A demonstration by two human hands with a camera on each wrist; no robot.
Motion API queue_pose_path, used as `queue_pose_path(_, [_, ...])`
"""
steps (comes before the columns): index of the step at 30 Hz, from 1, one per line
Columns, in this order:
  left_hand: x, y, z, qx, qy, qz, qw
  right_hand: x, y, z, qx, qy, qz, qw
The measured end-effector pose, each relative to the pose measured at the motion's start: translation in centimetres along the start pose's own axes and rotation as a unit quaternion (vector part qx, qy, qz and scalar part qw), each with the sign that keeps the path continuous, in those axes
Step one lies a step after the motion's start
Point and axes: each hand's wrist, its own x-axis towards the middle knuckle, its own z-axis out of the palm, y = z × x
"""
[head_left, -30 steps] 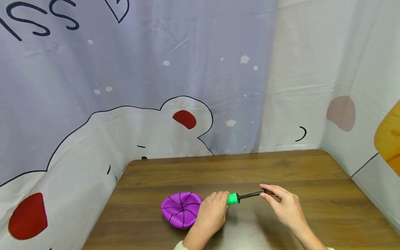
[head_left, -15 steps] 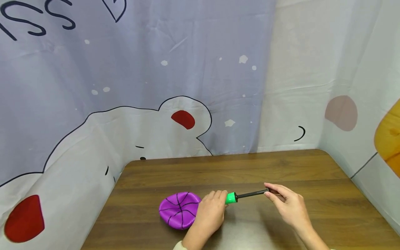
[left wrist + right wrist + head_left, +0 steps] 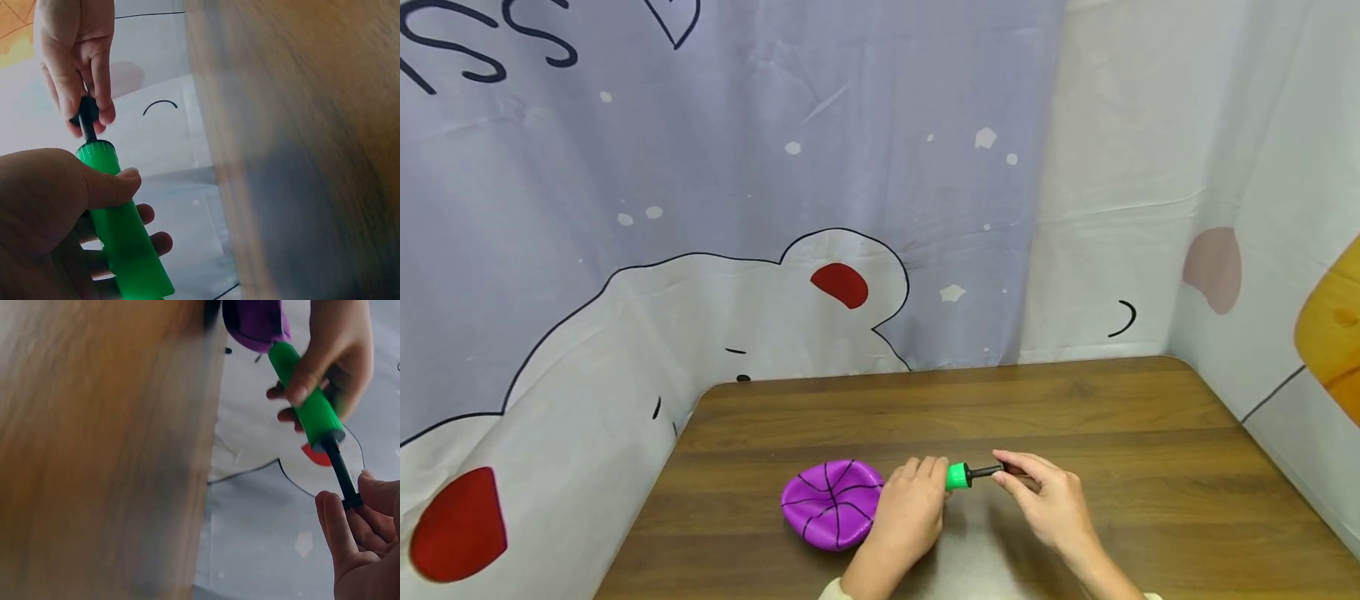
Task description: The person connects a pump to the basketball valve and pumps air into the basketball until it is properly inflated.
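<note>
My left hand [image 3: 910, 512] grips the green barrel of a hand air pump [image 3: 128, 240], its fingers curled round it. At the pump's far end my right hand [image 3: 1048, 504] pinches the black plunger handle [image 3: 352, 501] between thumb and fingers. A short length of black rod shows between barrel and handle in the head view. Left of my left hand lies a purple ball [image 3: 831, 504] with black lines, dented and partly deflated. In the right wrist view the pump's tip meets the ball [image 3: 256, 325]. My left hand hides most of the barrel in the head view.
The brown wooden table [image 3: 1075, 408] lies under both hands. A printed curtain [image 3: 955, 208] hangs behind the table and along its sides.
My right hand first drew the handle slightly outward, then pushed it left toward the barrel, so less rod shows now. The left hand and ball have stayed about where they were.
</note>
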Motion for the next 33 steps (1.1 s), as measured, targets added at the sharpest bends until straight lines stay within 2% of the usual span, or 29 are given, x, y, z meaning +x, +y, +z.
queue_pose_path(8, [0.0, 0.1, 0.0, 0.001, 0.007, -0.001, 1.0, -0.3, -0.1, 1.5, 0.013, -0.014, -0.008, 0.9998])
queue_pose_path(17, [-0.1, 0.0, 0.1, 0.002, 0.013, 0.002, 0.9999, -0.3, -0.3, 1.1, 0.038, -0.012, -0.01, 0.9992])
queue_pose_path(23, [-0.1, -0.1, 0.0, -0.005, 0.005, 0.003, 1.0, 0.1, -0.3, -0.3, 0.022, -0.008, -0.018, 0.9996])
queue_pose_path(28, [-0.1, -0.3, 0.0, -0.005, -0.006, -0.003, 1.0, 0.5, 0.3, -2.4, 0.002, -0.007, -0.015, 0.9999])
queue_pose_path(33, [-0.1, -0.5, 0.0, -0.008, -0.001, -0.005, 1.0, 0.9, 0.5, -4.6, -0.017, -0.005, -0.011, 0.9998])
